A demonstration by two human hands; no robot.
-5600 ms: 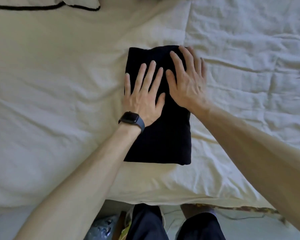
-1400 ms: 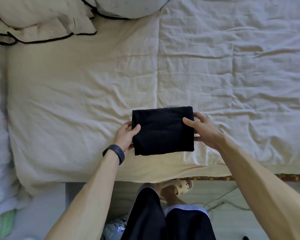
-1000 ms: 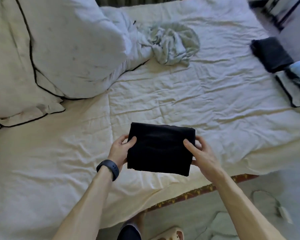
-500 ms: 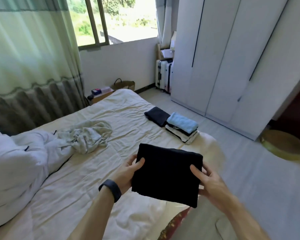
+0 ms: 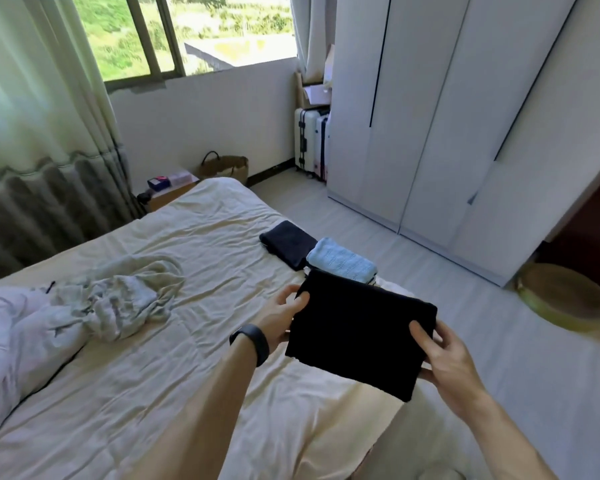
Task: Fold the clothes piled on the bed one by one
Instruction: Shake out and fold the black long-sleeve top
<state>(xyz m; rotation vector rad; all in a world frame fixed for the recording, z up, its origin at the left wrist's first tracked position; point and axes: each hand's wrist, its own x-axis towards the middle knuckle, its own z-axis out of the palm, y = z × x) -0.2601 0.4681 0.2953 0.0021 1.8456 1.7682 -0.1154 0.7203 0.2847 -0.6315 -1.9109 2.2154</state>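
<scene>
Folded black garment [image 5: 357, 334], one: lifted clear of the bed [image 5: 187, 375] since a second ago, left hand [image 5: 281, 317] and right hand [image 5: 447, 362] each pinching a side edge. Beyond, folded stack [image 5: 342, 263] topped in light blue at the bed corner, its likely destination; crumpled pale garment [image 5: 118, 296] farther off, still to fold. Legible writing or brands: none.

Sunlit window [image 5: 201, 32], white wardrobe [image 5: 447, 116], pale floor [image 5: 326, 206]
</scene>
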